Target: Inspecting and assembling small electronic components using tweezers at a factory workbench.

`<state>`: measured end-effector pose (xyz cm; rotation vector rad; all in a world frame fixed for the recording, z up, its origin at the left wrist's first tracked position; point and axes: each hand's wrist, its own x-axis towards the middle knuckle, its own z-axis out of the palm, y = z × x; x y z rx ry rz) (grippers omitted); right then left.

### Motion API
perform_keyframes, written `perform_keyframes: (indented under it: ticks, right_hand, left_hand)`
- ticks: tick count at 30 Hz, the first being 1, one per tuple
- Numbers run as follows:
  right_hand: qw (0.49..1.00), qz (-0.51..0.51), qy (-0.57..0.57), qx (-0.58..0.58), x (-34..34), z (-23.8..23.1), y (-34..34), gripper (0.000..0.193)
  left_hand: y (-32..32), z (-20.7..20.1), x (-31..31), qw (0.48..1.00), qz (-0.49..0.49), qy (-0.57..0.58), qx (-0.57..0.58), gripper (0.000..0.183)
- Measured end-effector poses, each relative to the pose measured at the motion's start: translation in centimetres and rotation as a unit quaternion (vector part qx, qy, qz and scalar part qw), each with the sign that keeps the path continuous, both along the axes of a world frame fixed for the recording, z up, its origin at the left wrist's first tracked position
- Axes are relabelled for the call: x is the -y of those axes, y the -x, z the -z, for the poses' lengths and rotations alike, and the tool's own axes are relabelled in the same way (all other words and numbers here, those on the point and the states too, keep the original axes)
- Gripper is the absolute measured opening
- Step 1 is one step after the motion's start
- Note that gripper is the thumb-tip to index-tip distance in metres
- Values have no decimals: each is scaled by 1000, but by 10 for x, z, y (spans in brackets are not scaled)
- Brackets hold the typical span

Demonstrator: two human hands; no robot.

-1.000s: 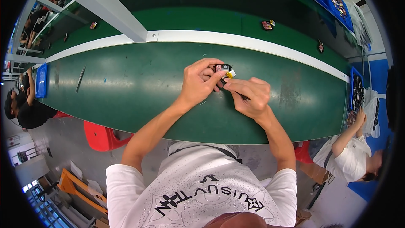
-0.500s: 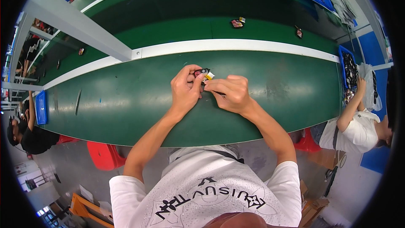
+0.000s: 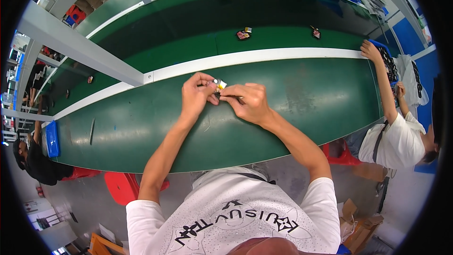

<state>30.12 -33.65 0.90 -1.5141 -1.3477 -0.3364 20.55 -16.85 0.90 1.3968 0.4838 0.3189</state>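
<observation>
The counter is deep green, brushed with pale glare, and a white rail runs along its far side. The small held part shows bright yellow and white. I see a near shirt in white, speckled with glittery dots and marked with bold black lettering; the co-worker's shirt on the right is white, while the clothes at left are black. The stools are red, the left tray vivid blue, the floor grey, the slanting post pale grey.

Illumination: bright. Soft glare on the green tabletop toward 9 o'clock; dark band across the rear surface at 12 o'clock. Fisheye distortion bows straight edges; corners black.
</observation>
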Motion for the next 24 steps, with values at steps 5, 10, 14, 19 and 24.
perform_keyframes:
  ticks: [5,10,14,19,24]
  right_hand:
    - [992,63,-32,-109,2,-14,-5,15]
    - [995,60,-55,-60,2,-11,-11,15]
    - [997,59,-53,-9,4,-5,-15,16]
    - [998,44,-42,15,1,-2,-11,17]
    - [998,58,-20,21,-1,-4,-11,17]
  left_hand:
    - [-58,6,-71,991,-105,-83,17,16]
    - [-89,-6,-118,868,-181,-447,-117,28]
    - [-110,-3,-102,751,-232,-597,-160,34]
    - [-155,8,-63,906,-67,-408,-94,29]
    - [-181,6,-34,860,-69,-476,-172,39]
